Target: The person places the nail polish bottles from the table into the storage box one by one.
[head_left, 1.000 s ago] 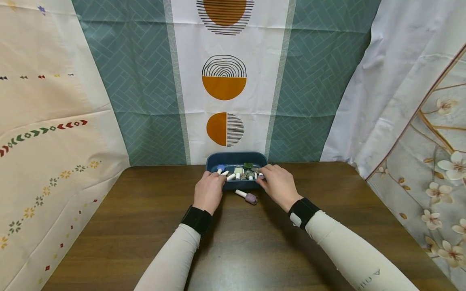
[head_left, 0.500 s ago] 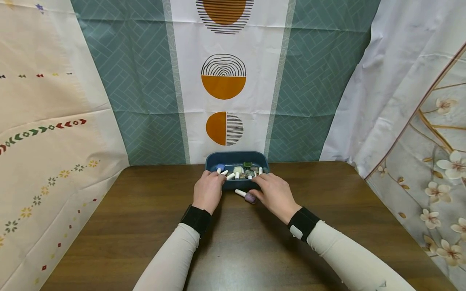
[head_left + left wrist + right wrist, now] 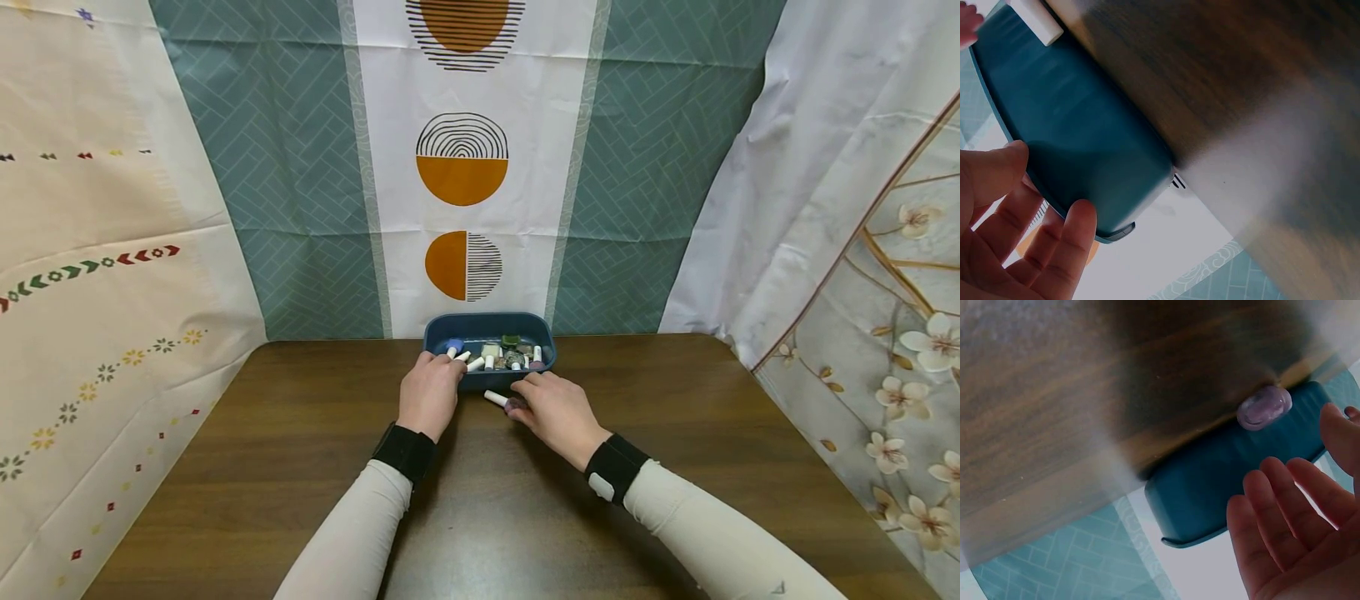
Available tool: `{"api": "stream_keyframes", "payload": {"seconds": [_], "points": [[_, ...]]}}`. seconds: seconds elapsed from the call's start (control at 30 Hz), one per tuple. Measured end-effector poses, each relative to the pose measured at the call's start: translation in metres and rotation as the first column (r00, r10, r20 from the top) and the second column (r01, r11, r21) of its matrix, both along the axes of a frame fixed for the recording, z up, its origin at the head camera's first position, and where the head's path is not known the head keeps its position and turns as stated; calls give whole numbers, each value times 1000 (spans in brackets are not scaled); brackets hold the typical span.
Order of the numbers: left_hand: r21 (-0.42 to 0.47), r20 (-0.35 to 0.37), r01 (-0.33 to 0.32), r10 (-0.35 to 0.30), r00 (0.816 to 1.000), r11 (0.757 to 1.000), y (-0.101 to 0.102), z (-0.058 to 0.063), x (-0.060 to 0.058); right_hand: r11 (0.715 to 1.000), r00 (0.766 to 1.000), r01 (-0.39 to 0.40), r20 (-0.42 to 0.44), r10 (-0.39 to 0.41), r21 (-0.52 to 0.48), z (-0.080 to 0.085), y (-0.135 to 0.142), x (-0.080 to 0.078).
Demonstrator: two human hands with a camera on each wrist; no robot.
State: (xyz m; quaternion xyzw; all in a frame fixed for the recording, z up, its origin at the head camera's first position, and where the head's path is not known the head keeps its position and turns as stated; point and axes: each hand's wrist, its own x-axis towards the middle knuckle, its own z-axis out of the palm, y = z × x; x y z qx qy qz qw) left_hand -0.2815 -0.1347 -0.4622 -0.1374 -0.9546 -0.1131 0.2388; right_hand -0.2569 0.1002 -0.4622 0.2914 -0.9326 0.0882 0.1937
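Observation:
My left hand holds the near left rim of a dark blue-green plastic tray; in the left wrist view the thumb and fingers meet at its edge. On the table before the tray lies a nail polish bottle with a white cap and purple body. My right hand reaches over the purple end, partly hiding it. In the right wrist view that bottle shows apart from the extended, slightly bent fingers. Inside the tray are several more nail polish bottles, some blue, green or clear.
The brown wooden table spreads out in front of the tray. A patterned cloth hangs just behind the tray. Floral cloth stands to the right and a cream cloth to the left.
My right hand has left the tray's right side and come down toward the purple nail polish bottle on the table. A bottle with a white cap now shows where it was. The left hand stays put.

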Motion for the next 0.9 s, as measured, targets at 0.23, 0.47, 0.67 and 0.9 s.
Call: {"api": "stream_keyframes", "payload": {"seconds": [0.23, 0.47, 0.67, 0.9], "points": [[-1, 7, 0, 0, 1000, 1000, 0, 0, 0, 999, 999, 12, 34, -13, 39, -6, -1, -3], [-1, 5, -3, 3, 1000, 1000, 0, 0, 0, 998, 997, 20, 79, -24, 59, -8, -3, -8], [8, 11, -2, 1, 1000, 1000, 1, 1, 1, 998, 997, 12, 74, -17, 67, -11, -5, -11], [5, -2, 5, -5, 1000, 1000, 0, 2, 1, 997, 996, 15, 82, -22, 78, -13, -7, -12]]}}
